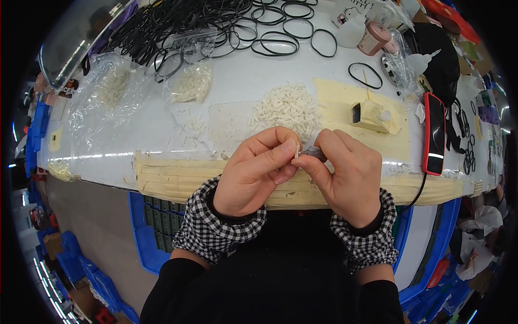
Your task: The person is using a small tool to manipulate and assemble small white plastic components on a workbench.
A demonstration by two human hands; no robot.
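White piece [297, 152] is pinched in left hand [260, 168], grey tool [315, 153] in right hand [348, 173].

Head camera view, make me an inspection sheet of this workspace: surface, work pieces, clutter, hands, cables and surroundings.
Surface: white table, with a yellowish strip along its near edge.
Work pieces: heap of small white pieces just beyond the hands.
Clutter: black bands heaped at far left, some loose; clear plastic bag; red-edged phone at right.
Hands: left hand pinches a small white piece; right hand grips a grey tool close by, contact unclear.
Cables: black cable from the phone's near end over the table edge.
Surroundings: blue tray below; another person partly visible at far right.
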